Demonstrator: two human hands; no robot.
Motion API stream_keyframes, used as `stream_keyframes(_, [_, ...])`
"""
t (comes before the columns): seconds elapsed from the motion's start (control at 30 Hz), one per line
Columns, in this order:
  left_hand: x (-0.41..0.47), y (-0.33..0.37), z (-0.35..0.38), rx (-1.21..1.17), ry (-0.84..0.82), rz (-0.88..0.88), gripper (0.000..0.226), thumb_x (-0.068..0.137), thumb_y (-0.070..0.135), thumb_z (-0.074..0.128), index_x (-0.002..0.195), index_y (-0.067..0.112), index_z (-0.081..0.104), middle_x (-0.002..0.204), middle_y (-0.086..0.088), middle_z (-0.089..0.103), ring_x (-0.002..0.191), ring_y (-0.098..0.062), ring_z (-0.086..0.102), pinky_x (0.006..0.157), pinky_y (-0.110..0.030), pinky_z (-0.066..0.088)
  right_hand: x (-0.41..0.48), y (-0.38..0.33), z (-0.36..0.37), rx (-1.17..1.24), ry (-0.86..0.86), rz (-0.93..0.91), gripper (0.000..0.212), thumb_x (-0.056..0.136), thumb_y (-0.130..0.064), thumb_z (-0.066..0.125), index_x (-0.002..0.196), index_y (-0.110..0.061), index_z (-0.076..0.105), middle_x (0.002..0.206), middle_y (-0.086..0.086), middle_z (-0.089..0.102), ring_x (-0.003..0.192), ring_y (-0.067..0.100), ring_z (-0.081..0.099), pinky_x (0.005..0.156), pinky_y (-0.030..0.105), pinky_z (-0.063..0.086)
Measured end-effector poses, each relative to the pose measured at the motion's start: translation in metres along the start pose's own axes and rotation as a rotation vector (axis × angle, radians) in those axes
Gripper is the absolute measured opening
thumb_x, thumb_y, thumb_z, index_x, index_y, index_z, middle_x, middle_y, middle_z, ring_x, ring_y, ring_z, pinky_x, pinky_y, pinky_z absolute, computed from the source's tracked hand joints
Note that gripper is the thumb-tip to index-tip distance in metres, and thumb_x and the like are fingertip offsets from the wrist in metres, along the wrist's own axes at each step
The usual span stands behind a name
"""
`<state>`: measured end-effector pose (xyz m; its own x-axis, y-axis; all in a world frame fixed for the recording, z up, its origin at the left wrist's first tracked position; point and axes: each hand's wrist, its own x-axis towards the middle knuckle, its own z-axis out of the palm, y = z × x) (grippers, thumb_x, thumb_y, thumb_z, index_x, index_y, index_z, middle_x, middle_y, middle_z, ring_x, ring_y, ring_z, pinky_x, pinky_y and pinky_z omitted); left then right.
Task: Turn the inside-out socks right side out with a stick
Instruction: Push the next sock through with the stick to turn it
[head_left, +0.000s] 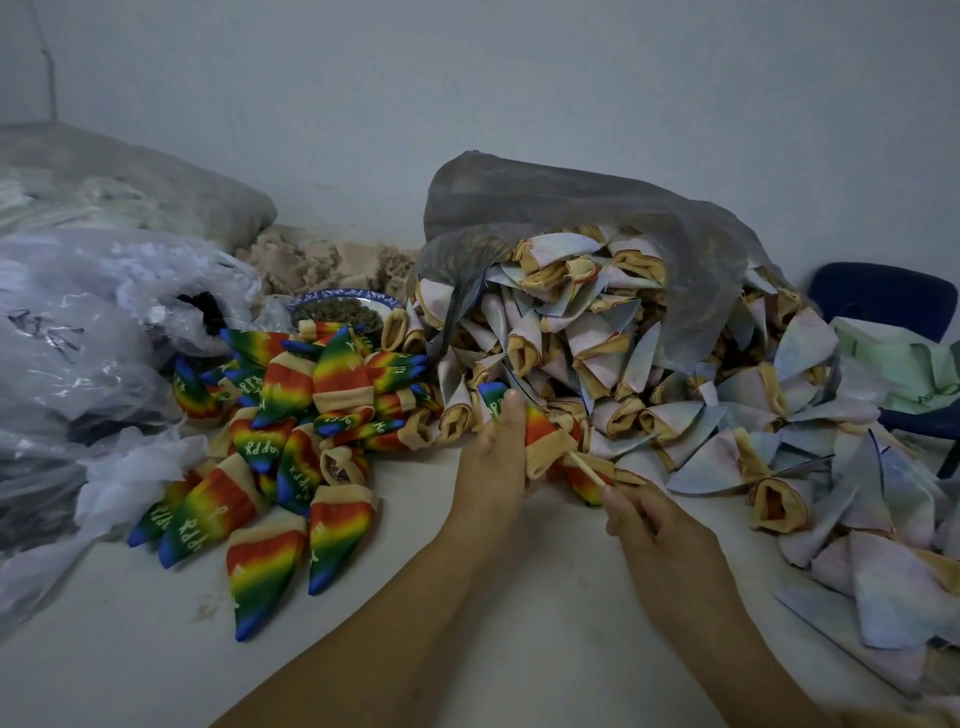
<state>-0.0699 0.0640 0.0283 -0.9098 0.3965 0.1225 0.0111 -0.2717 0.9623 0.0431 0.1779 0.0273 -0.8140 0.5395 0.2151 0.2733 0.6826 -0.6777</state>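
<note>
A rainbow-striped sock (537, 423) is held above the white table (519, 613), at the near edge of the heap in the middle of the view. It is gripped by the left hand (491, 467), with the thumb laid up along the fabric and the other fingers curled behind it. The blue toe is pointed up and away, and the tan cuff is turned down toward the right hand (660, 530). A thin pale stick (587, 470) is pinched between the fingertips of the right hand, the fingers being closed round its near end. Its far end is seen entering the cuff. How far it is pushed inside cannot be told. A pile of rainbow socks (291, 441), printed side out, is spread on the table to the left of the hands. A heap of pale inside-out socks (597, 353) is spilled from a grey bag (571, 208) behind and to the right of the hands. A blue-rimmed bowl (343, 306) is set behind the rainbow pile. Clear plastic bags (78, 338) are bunched at the far left, and a dark blue chair (883, 301) is noted at the right edge.
</note>
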Motion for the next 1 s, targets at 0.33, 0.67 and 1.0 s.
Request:
stream_keyframes(0.33, [0.005,0.004,-0.011,0.018,0.11,0.038,0.058,0.068,0.074,0.059,0.078,0.017,0.067,0.071,-0.002,0.066,0.067,-0.011,0.062,0.072,-0.028,0.052,0.01,0.013,-0.025,-0.274,-0.01,-0.056,0.049,0.069,-0.079,0.019,0.062,-0.038,0.046,0.062,-0.005,0.059,0.06,0.005,0.054,0.058,0.03,0.044])
stream_keyframes(0.67, [-0.002,0.006,0.0,0.069,0.009,0.056,0.063,0.088,0.061,0.05,0.075,0.004,0.07,0.073,-0.018,0.064,0.071,-0.029,0.06,0.079,-0.045,0.051,0.003,0.008,-0.004,-0.065,0.013,0.016,0.03,0.088,-0.062,0.036,0.067,-0.045,0.047,0.064,-0.005,0.06,0.063,0.006,0.054,0.055,0.026,0.039])
stream_keyframes(1.0, [0.006,0.001,-0.014,0.058,-0.159,-0.019,0.023,0.083,0.06,0.061,0.097,0.047,0.075,0.108,0.006,0.075,0.109,-0.012,0.066,0.101,-0.037,0.048,0.016,0.025,-0.031,-0.197,0.067,-0.156,0.052,0.07,-0.077,0.029,0.055,-0.028,0.039,0.044,-0.002,0.04,0.042,0.009,0.041,0.046,0.032,0.032])
